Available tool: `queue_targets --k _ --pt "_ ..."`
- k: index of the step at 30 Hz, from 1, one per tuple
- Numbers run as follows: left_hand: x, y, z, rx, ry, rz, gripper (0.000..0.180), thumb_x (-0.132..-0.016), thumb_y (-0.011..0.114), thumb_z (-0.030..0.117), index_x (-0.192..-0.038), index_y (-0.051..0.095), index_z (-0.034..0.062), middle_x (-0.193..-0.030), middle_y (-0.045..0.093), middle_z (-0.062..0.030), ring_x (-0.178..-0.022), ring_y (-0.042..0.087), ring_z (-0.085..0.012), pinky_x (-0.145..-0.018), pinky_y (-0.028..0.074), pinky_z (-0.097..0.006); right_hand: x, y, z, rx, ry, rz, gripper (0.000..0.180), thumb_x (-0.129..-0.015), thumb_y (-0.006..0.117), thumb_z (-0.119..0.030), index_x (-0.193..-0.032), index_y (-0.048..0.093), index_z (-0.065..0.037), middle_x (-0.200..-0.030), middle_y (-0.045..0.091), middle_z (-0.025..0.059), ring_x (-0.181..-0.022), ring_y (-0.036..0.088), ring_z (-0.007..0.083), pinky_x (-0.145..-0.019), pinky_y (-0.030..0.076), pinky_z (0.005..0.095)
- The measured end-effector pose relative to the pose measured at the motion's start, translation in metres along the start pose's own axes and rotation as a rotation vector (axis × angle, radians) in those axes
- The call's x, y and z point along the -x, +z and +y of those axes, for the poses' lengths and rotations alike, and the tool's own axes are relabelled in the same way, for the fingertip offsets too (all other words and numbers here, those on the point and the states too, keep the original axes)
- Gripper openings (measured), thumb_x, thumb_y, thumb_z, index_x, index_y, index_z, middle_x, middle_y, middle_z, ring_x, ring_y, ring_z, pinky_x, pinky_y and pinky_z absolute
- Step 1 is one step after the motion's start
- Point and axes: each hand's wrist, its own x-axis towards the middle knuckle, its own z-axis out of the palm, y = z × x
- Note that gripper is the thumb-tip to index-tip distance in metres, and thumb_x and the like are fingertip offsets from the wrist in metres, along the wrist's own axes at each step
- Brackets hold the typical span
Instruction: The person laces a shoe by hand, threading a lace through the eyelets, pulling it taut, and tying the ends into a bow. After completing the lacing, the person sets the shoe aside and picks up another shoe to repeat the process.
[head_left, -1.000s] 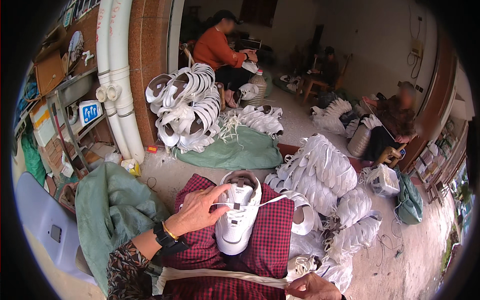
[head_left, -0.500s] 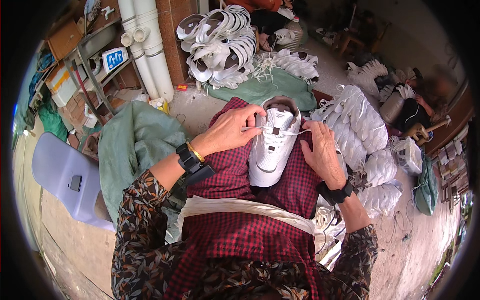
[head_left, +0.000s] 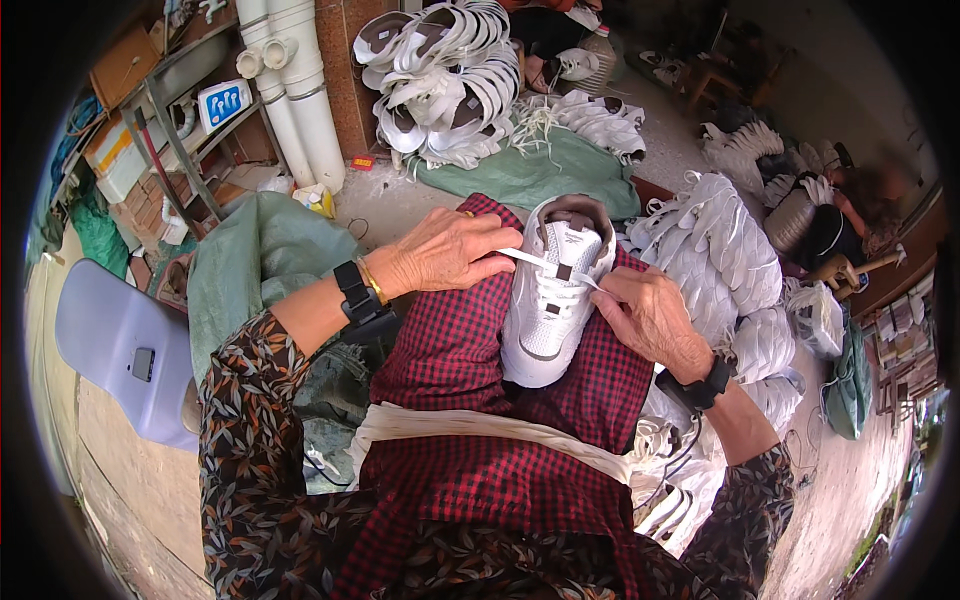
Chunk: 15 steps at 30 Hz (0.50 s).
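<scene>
A white sneaker (head_left: 545, 320) rests between my knees on a red and black checked apron (head_left: 440, 350), its toe toward me. Across its tongue runs a flat white shoelace (head_left: 535, 262). My left hand (head_left: 455, 250), left of the shoe, pinches one end and holds it taut. At the other side my right hand (head_left: 650, 312) is closed on the other end, close against the shoe's edge; its fingertips are partly hidden. Both wrists carry black bands.
Stacked white shoe uppers (head_left: 440, 80) stand at the far side, with more bundled uppers (head_left: 715, 250) to my right. A green sack (head_left: 255, 250) and a lilac plastic stool (head_left: 125, 350) are on my left. White pipes (head_left: 300, 110) rise behind. Another person (head_left: 850, 210) sits at far right.
My left hand has drawn its lace end outward to the left, and my right hand has shifted down and slightly right. The shoe sits slightly farther right in view.
</scene>
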Motion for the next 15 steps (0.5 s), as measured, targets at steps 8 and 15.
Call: queue_targets --k 8,15 --pt "0.015 -0.002 -0.024 -0.107 -0.023 0.03 0.014 -0.097 0.06 0.02 -0.11 0.061 0.0162 -0.083 0.058 -0.0072 -0.07 0.065 -0.0334 -0.059 0.052 -0.047 0.028 -0.056 0.033 0.156 -0.001 -0.134 0.017 -0.092 0.065 -0.014 -0.079 0.061 -0.003 -0.072 0.062 0.0131 -0.068 0.062 0.0336 -0.067 0.045 0.0422" --pt "0.018 0.002 -0.02 -0.107 -0.095 0.04 0.02 -0.094 0.061 0.008 -0.113 0.063 0.0138 -0.085 0.063 -0.009 -0.071 0.065 -0.0358 -0.06 0.052 -0.047 0.056 -0.065 0.048 0.242 0.098 -0.123 0.016 -0.091 0.065 -0.014 -0.079 0.061 -0.004 -0.074 0.064 0.0127 -0.067 0.063 0.0339 -0.067 0.045 0.042"
